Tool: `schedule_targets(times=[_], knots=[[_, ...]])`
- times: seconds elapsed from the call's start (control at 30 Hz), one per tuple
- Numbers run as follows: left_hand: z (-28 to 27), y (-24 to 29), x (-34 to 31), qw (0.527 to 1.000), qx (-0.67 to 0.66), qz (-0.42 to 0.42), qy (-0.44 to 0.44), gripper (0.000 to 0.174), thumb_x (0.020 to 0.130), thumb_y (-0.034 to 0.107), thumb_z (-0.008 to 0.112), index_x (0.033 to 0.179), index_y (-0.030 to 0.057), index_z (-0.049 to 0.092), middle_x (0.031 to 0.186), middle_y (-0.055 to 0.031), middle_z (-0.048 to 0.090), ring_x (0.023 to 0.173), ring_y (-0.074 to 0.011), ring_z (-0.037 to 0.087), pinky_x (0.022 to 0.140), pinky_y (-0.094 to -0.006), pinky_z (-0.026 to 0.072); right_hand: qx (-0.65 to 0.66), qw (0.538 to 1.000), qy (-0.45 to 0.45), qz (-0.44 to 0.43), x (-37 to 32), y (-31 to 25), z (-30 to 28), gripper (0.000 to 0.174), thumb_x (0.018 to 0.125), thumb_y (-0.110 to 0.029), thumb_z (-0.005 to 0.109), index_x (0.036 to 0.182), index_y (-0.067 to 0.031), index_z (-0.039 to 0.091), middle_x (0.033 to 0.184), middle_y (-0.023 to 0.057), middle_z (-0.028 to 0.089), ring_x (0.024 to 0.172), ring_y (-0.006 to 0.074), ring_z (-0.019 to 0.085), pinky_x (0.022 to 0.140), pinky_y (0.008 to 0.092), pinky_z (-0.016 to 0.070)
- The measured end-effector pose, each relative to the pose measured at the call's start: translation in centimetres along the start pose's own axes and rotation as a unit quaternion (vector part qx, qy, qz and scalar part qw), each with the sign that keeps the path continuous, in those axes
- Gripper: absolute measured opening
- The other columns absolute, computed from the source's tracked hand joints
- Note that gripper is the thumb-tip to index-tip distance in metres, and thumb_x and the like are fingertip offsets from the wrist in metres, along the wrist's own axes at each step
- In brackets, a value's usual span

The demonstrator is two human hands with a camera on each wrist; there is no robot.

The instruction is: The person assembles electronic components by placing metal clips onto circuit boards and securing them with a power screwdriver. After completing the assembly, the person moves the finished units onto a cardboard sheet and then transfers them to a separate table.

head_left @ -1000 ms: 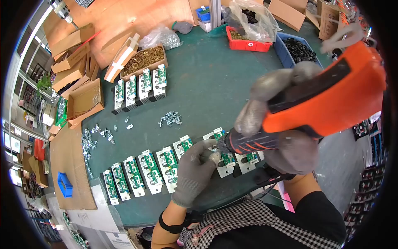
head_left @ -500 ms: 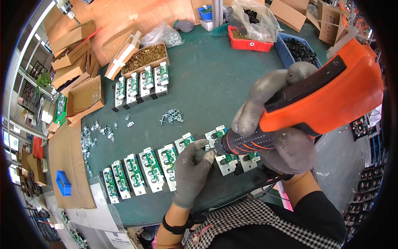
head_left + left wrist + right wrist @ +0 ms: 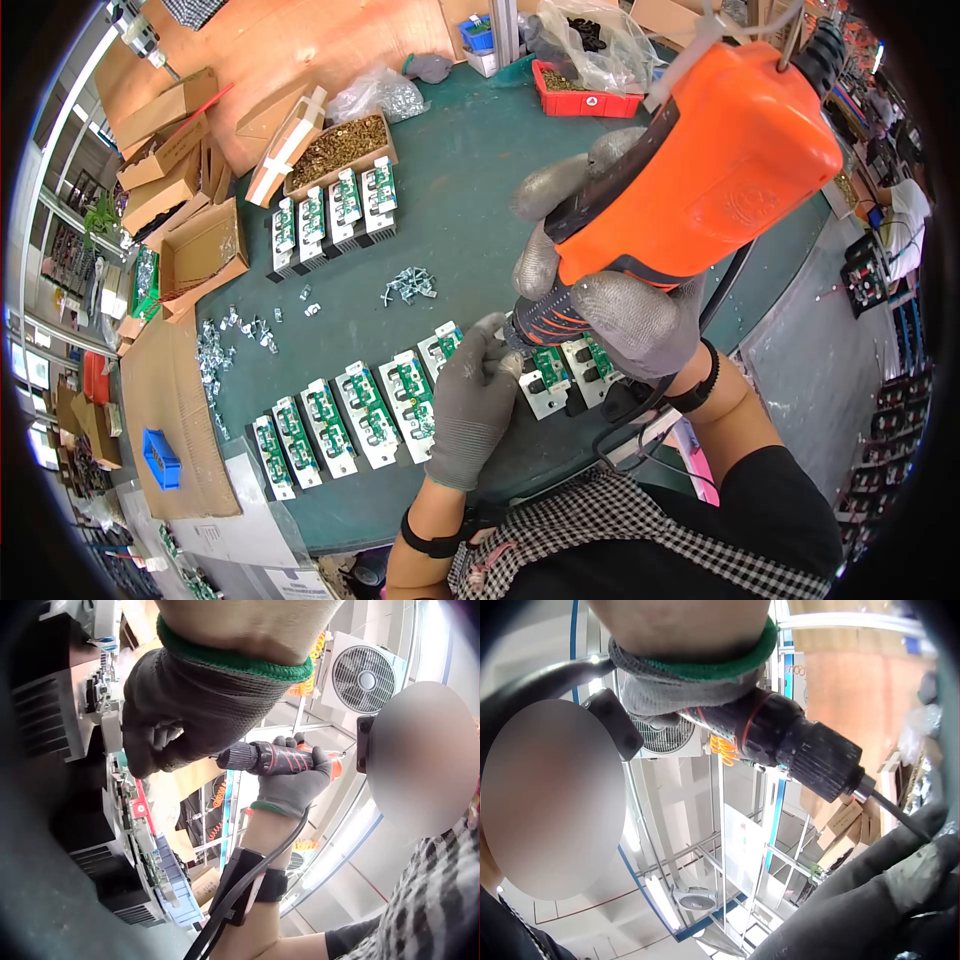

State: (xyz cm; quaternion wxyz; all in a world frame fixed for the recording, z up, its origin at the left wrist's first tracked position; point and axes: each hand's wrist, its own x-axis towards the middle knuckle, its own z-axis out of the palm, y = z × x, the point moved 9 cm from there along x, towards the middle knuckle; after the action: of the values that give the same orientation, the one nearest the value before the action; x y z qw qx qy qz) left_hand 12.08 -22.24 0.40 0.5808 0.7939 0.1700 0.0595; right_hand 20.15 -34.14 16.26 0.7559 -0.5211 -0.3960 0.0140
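Note:
My right hand [image 3: 645,325], in a grey glove, grips an orange corded drill [image 3: 710,165], which points down and left over the table. From its black chuck [image 3: 825,761] a thin bit [image 3: 889,808] reaches the fingertips of my left hand [image 3: 468,410]. That gloved hand has its thumb and forefinger brought together at the bit's tip, pinching a small metal piece mostly hidden by the fingers. Beneath and to the right of these fingertips lies a green circuit board on a metal heat sink [image 3: 545,382]. Similar boards [image 3: 368,420] stretch leftward in a row.
Four more board assemblies [image 3: 345,205] stand farther back, near a box of brass-coloured small parts [image 3: 345,145]. Small metal clips lie in a heap [image 3: 410,284] and scattered at the left [image 3: 212,350]. A red bin [image 3: 590,100] sits at the back; the drill's cable [image 3: 728,290] hangs right.
The drill has swung left and its rear end has come up, so it stands steeper. My right hand has shifted left with it. My left hand stays at the bit's tip.

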Motion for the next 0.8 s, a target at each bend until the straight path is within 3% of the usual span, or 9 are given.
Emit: schedule_targets(times=[0.03,0.1,0.17,0.27,0.37,0.57,0.8], knots=[[-0.3,0.7,-0.1,0.999,0.035,0.027,0.026,0.032,0.084,0.005,0.064,0.116,0.0021,0.062,0.089,-0.0084,0.066,0.077,-0.0169,0.062,0.071,-0.0280,0.0501,-0.013,1.000,-0.021,-0.014,0.0,-0.1,0.1,0.064,0.076,0.002,0.064,0.132,-0.0073,0.034,0.117,0.0213,0.057,0.081,0.0231,0.064,0.071,0.0373,0.0539],[-1.0,2.4,-0.2,0.980,0.162,0.102,0.061,0.028,0.081,0.008,0.067,0.109,0.0051,0.066,0.088,-0.0076,0.065,0.079,-0.0206,0.061,0.073,-0.0311,0.0491,0.011,1.000,-0.018,-0.022,0.0,-0.4,0.0,0.064,0.076,0.001,0.064,0.132,-0.0069,0.034,0.116,0.0213,0.057,0.081,0.0226,0.065,0.071,0.0370,0.0542],[-1.2,4.2,-0.3,0.918,0.338,0.192,0.077,0.023,0.077,0.012,0.070,0.100,0.0083,0.069,0.087,-0.0066,0.064,0.082,-0.0239,0.060,0.075,-0.0351,0.0472,0.004,1.000,-0.010,-0.024,-0.1,-0.5,-0.4,0.064,0.076,0.000,0.064,0.132,-0.0067,0.034,0.116,0.0215,0.057,0.080,0.0223,0.065,0.071,0.0369,0.0545],[0.5,4.0,-0.5,0.904,0.356,0.229,0.065,0.015,0.074,0.017,0.070,0.086,0.0084,0.068,0.082,-0.0070,0.062,0.086,-0.0285,0.055,0.083,-0.0423,0.0411,-0.027,0.999,0.001,-0.019,-0.2,-0.7,-1.0,0.063,0.076,-0.003,0.064,0.131,-0.0065,0.034,0.116,0.0218,0.057,0.079,0.0223,0.065,0.071,0.0368,0.0549],[1.2,4.2,-0.5,0.887,0.362,0.271,0.094,0.012,0.076,0.018,0.069,0.083,0.0092,0.067,0.080,-0.0053,0.061,0.083,-0.0266,0.056,0.083,-0.0412,0.0399,-0.035,0.999,0.008,-0.017,-0.2,-1.0,-1.5,0.063,0.076,-0.006,0.064,0.132,-0.0062,0.034,0.116,0.0222,0.056,0.078,0.0225,0.066,0.071,0.0371,0.0555],[-0.7,3.3,-0.2,0.919,0.318,0.203,0.114,0.017,0.077,0.015,0.069,0.091,0.0075,0.063,0.078,-0.0053,0.063,0.081,-0.0264,0.058,0.078,-0.0393,0.0422,0.030,0.999,0.032,0.003,-0.4,-1.9,-2.5,0.067,0.074,-0.010,0.063,0.134,-0.0054,0.033,0.117,0.0227,0.056,0.078,0.0237,0.066,0.070,0.0383,0.0563],[-0.3,3.5,-0.7,0.942,0.242,0.209,0.105,0.029,0.076,0.008,0.068,0.105,0.0095,0.063,0.078,-0.0049,0.061,0.077,-0.0248,0.055,0.075,-0.0383,0.0406,0.038,0.999,0.012,-0.007,-0.6,-2.4,-2.2,0.068,0.073,-0.008,0.062,0.135,-0.0056,0.033,0.117,0.0226,0.055,0.079,0.0242,0.066,0.070,0.0385,0.0562]])
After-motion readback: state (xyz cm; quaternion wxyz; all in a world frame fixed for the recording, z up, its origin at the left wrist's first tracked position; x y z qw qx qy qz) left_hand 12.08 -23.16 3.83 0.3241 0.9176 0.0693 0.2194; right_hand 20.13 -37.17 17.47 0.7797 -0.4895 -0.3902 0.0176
